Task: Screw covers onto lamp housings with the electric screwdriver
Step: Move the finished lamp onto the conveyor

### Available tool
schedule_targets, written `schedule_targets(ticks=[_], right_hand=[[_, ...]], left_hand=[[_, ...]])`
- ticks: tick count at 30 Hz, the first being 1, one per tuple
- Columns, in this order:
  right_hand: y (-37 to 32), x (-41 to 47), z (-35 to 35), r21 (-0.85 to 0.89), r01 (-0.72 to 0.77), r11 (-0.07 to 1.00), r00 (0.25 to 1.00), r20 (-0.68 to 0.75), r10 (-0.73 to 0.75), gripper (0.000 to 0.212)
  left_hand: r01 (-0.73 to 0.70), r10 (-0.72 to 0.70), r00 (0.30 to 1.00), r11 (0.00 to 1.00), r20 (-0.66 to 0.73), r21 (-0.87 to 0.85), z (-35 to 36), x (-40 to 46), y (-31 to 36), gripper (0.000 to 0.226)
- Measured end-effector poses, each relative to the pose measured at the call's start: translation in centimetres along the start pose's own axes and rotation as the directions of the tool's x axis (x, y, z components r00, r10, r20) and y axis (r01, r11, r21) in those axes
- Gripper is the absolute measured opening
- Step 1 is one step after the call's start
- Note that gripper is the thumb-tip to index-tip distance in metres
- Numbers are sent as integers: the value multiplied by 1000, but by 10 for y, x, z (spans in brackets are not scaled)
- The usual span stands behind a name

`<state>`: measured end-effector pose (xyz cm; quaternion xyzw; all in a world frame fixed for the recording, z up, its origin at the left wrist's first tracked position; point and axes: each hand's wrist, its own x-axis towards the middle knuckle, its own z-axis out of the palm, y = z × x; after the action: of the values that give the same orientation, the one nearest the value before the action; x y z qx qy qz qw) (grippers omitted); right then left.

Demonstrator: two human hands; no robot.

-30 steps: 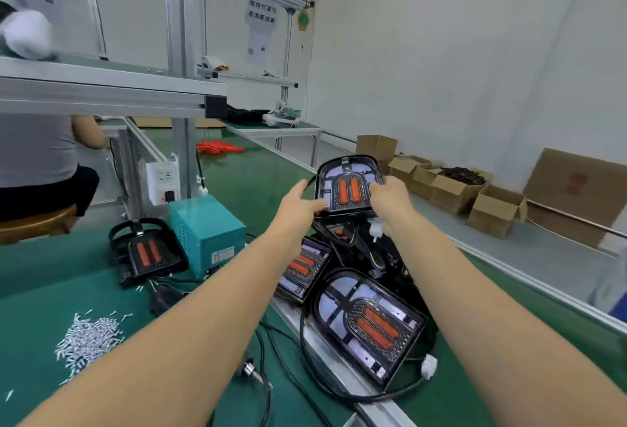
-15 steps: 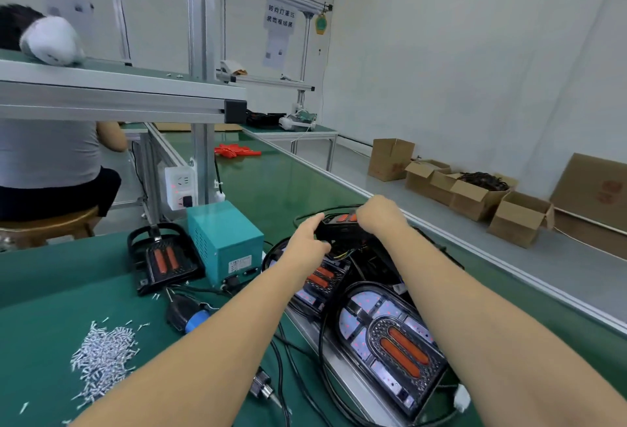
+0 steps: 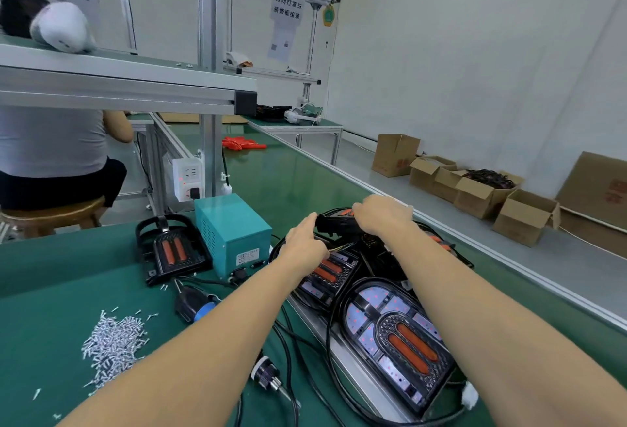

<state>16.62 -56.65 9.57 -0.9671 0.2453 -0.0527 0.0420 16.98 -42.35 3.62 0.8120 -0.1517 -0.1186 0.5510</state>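
A black lamp (image 3: 336, 223) is gripped at its near edge by the left hand (image 3: 305, 243) and the right hand (image 3: 381, 214). More lamps (image 3: 397, 335) are piled below the fingers.

Both bare forearms reach forward and converge ahead of the body, wrists nearly level with each other. The left hand (image 3: 305, 240) lies palm-down with its thumb stretched forward and its fingers (image 3: 314, 250) curled under, pinching. The right hand (image 3: 381, 214) is knuckles-up, slightly higher and farther out, its fingers folded downward in a grip; their tips are hidden.
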Motion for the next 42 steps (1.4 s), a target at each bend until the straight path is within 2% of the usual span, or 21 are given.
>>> schedule_targets(ticks=[5, 9, 14, 19, 24, 28, 31, 34, 38, 42], right_hand=[[1, 1, 7, -98, 46, 994, 999, 24, -44, 45], [-6, -1, 17, -187, 147, 971, 988, 73, -136, 46], [-5, -3, 19, -185, 117, 976, 993, 36, -112, 57], [-11, -8, 19, -156, 120, 980, 993, 12, -119, 87], [-19, -10, 20, -253, 143, 957, 989, -10, -150, 71], [-29, -12, 27, -316, 186, 930, 974, -65, -217, 72], [-35, -14, 28, -308, 203, 930, 971, -57, -231, 62], [-42, -20, 31, -331, 228, 916, 962, -69, -264, 63], [-61, -38, 38, -234, 334, 913, 915, -152, -374, 56], [-91, -67, 59, -104, 456, 884, 878, -108, -466, 55]], left_hand=[[3, -3, 998, 1000, 58, 1, -6, -1, -5, 73], [38, -38, 997, 999, 66, 8, -11, -3, -10, 80], [13, -14, 998, 999, 58, 30, -16, -10, -12, 71], [9, -10, 999, 999, 34, 50, -26, -17, -18, 61], [20, -21, 999, 999, 32, 41, -32, -25, -25, 54], [6, -7, 1000, 999, 22, 47, -34, -30, -32, 47], [-16, 15, 1000, 998, 21, 65, -35, -34, -33, 42], [-34, 32, 999, 995, 22, 89, -39, -38, -38, 47], [-72, 74, 997, 985, -7, 155, -47, -48, -41, 56], [-73, 95, 992, 966, -79, 246, -63, -65, -52, 71]])
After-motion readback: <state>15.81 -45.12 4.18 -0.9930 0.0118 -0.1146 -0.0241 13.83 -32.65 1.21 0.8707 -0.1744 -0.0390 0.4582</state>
